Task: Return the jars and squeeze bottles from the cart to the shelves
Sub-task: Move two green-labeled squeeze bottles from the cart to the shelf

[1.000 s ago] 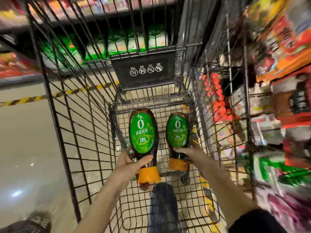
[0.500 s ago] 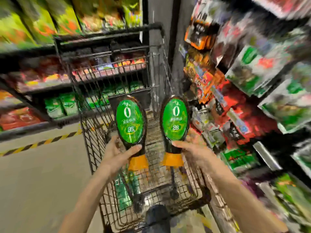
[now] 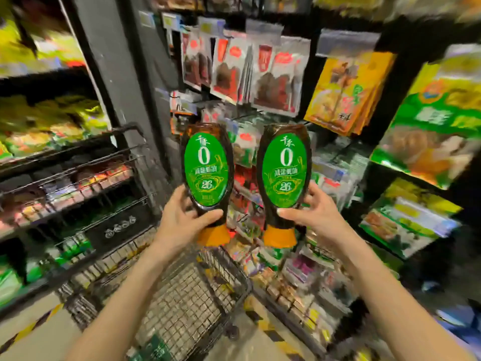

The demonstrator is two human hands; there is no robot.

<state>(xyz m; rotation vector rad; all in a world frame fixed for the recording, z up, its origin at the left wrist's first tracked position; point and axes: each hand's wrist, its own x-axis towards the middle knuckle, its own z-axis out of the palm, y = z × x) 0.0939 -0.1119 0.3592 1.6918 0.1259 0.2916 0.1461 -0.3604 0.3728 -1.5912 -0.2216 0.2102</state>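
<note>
Two dark squeeze bottles with green oval labels and orange caps are held cap-down in front of me. My left hand (image 3: 182,220) grips the left squeeze bottle (image 3: 207,170) near its neck. My right hand (image 3: 312,212) grips the right squeeze bottle (image 3: 283,170) the same way. Both bottles hang above the wire cart (image 3: 182,303), which sits low in the view. Shelves of hanging packets (image 3: 242,69) stand right behind the bottles.
A grey pillar (image 3: 117,74) rises at the left of the hanging packets. Shelves with blurred bags (image 3: 52,131) run along the left behind the cart. Large green and yellow bags (image 3: 429,131) fill the right shelves. Black-and-yellow floor tape (image 3: 28,329) shows at bottom left.
Both hands have lifted the bottles up out of the cart to chest height. My view has swung up and right, from the cart basket to the packet shelves.
</note>
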